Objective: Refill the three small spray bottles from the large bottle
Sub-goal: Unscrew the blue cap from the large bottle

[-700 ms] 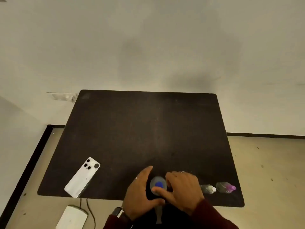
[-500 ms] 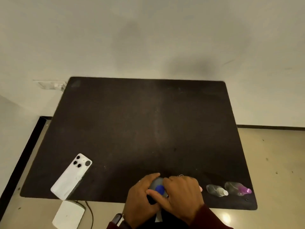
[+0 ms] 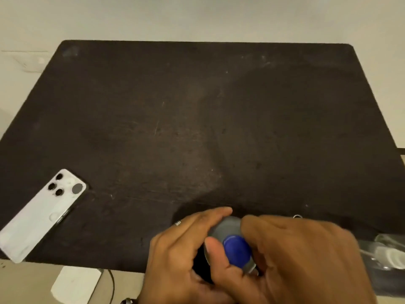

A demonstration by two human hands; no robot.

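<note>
Barely begun: my left hand (image 3: 186, 244) grips the large bottle (image 3: 221, 229), my right hand (image 3: 291, 257) pinches its blue cap (image 3: 236, 251); every refill remains, I judge.

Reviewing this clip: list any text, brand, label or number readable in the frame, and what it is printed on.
No legible text anywhere.
Phone: white back, camera lenses, no brand mark readable.
Large bottle: blue cap plain; its sides are hidden by the left hand and right hand.
Small spray bottle: blurred at the right edge; any label unreadable.
</note>
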